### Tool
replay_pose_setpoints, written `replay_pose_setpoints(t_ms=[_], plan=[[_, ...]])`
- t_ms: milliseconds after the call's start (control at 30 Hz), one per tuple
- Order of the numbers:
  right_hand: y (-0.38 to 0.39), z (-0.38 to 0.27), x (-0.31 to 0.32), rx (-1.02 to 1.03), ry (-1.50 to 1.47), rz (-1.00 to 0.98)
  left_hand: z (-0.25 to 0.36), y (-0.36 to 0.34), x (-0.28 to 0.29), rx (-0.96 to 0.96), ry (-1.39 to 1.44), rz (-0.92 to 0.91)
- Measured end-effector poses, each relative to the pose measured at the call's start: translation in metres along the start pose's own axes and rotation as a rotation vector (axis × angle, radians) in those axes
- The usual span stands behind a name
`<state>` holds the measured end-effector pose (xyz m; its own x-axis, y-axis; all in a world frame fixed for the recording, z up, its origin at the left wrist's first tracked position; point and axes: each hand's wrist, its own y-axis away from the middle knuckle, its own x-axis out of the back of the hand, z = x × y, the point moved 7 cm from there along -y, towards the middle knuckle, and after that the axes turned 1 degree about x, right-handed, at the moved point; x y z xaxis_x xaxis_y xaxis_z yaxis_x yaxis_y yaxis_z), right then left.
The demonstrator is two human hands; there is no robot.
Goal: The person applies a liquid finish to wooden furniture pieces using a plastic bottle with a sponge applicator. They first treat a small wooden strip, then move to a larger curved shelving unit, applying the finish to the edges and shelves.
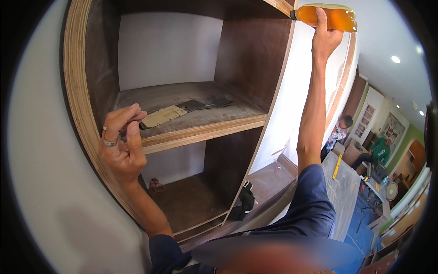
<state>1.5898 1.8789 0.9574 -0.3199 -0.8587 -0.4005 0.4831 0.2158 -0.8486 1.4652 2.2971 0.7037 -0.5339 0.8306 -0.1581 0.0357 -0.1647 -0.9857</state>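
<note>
- Between one and two o'clock, the right hand [326,41] is holding an amber-filled bottle [337,18] in its fingers, the dark cap [293,15] pointing toward nine.
- At nine, the left hand [121,145] is reaching up by the dark cabinet [248,59], its curled fingers leaving a narrow gap to the thumb.
- Near ten, a tan strip [164,116] is lying on the shelf [205,131] beside dark pieces [212,102].
</note>
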Motion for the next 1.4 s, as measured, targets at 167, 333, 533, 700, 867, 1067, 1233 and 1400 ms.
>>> replay_pose_setpoints(t_ms=[167, 333, 533, 700, 867, 1067, 1233, 1400], plan=[[-0.014, -0.003, -0.013, -0.12, -0.07, 0.057, -0.002, -0.001, -0.001, 0.015, 0.004, -0.014], [-0.002, -0.032, -0.026, 0.02, -0.035, 0.082, -0.001, 0.0, 0.0, 0.001, 0.016, -0.01], [-0.009, -0.037, -0.026, -0.041, -0.018, 0.127, -0.001, 0.0, -0.001, 0.028, -0.015, -0.002], [-0.011, -0.035, -0.043, -0.036, -0.087, 0.088, 0.0, -0.001, -0.002, 0.035, -0.009, -0.021], [-0.011, -0.012, -0.016, -0.111, -0.132, 0.101, 0.0, -0.001, -0.001, 0.016, -0.025, -0.002], [-0.012, 0.032, -0.011, -0.511, -0.545, 0.051, -0.001, -0.001, -0.001, 0.031, -0.002, 0.004], [-0.01, 0.033, -0.029, -0.534, -0.602, 0.046, 0.0, 0.001, -0.002, 0.029, -0.029, -0.056], [-0.007, 0.023, -0.038, -0.454, -0.543, 0.07, -0.002, 0.002, -0.001, 0.024, -0.05, -0.057]])
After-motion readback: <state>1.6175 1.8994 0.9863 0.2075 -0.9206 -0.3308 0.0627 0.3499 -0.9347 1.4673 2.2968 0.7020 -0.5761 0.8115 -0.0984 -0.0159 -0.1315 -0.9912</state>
